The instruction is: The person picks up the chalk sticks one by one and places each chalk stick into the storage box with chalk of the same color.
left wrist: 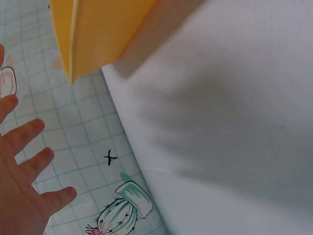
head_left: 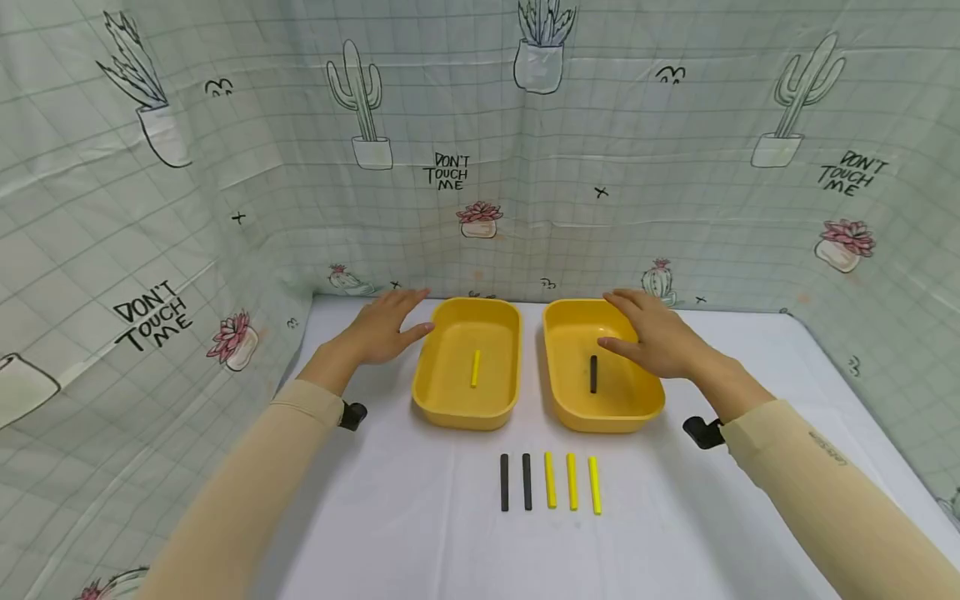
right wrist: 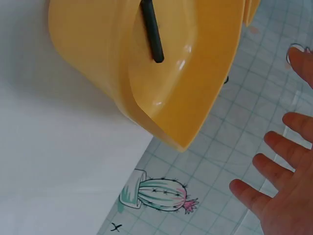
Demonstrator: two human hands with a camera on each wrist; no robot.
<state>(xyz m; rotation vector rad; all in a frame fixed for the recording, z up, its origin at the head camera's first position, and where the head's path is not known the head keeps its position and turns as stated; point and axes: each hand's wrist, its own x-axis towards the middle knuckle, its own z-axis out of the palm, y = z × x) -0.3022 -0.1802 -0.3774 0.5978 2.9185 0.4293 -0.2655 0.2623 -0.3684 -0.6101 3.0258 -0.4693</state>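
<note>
1. The left hand [head_left: 382,327] is seen left of the middle of the frame, beside the rim of a deep yellow box with round corners [head_left: 450,375]. Its fingers are stretched out and spread apart.
2. The right hand [head_left: 656,333] is seen right of the middle, partly over a second deep yellow box [head_left: 607,423]. Its fingers are spread apart too.
3. Whether either box is touched cannot be told.
4. A thin yellow stick [head_left: 476,368] is laid in the left box, and a short black stick [head_left: 593,374] in the right one.
5. At the lower middle, two thin black sticks [head_left: 504,482] and three thin yellow sticks [head_left: 572,482] are lined up side by side on a white cloth-covered table [head_left: 450,550].
6. The upper frame is filled by a pale checked cloth with cactus drawings [head_left: 292,200].
</note>
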